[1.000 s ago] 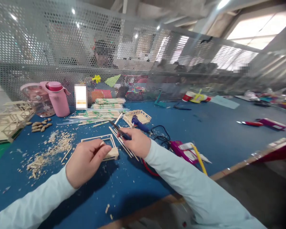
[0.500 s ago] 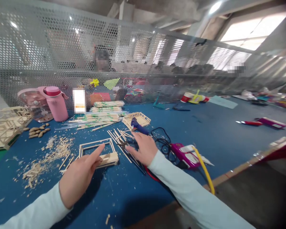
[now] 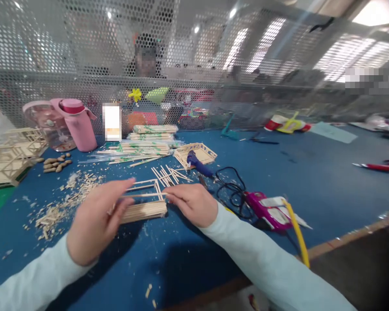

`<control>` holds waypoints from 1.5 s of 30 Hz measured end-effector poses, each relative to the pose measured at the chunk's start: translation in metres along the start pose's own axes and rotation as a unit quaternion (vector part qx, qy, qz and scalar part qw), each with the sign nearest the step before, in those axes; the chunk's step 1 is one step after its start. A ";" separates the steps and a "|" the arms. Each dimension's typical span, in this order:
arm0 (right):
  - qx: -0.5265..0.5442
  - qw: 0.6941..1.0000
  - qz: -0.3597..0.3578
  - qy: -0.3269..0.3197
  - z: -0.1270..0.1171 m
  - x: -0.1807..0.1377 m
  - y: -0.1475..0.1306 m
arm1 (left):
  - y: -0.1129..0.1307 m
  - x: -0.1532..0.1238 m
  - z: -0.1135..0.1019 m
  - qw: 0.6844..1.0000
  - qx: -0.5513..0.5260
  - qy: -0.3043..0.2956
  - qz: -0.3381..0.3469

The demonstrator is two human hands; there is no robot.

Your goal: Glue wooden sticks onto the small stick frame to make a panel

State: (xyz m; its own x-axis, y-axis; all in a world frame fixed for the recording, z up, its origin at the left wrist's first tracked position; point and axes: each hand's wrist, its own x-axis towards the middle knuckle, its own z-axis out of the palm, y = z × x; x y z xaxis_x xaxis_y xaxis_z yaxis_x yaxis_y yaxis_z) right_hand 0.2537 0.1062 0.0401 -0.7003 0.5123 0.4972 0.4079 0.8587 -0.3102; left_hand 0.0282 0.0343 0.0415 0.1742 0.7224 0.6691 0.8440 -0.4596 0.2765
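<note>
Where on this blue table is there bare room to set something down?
Bare blue table lies right of the glue gun cord, and in front of both hands. It is crowded around the stick frame, the wood scraps and the stick bundles.

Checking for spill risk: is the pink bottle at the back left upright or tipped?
Upright. The pink bottle stands on its base on the blue table, cap on top, beside a clear jug.
</note>
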 end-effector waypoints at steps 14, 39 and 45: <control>0.086 0.992 0.093 -0.013 0.026 -0.005 0.021 | -0.053 -0.028 0.012 0.844 -0.288 -0.061 -0.449; 0.109 0.987 0.066 -0.101 0.027 -0.015 0.025 | -0.042 -0.036 0.005 0.968 -0.128 -0.116 -0.182; 0.125 0.985 0.090 -0.076 0.022 -0.019 0.022 | -0.042 -0.037 0.005 0.966 -0.132 -0.115 -0.192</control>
State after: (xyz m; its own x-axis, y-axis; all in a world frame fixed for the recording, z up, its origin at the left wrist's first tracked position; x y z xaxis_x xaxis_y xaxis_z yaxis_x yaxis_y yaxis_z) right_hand 0.2629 0.1151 0.0059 -0.7179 0.6307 0.2948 0.3888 0.7144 -0.5818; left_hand -0.0109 0.0295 0.0022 0.0074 0.9472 0.3205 0.7153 -0.2290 0.6603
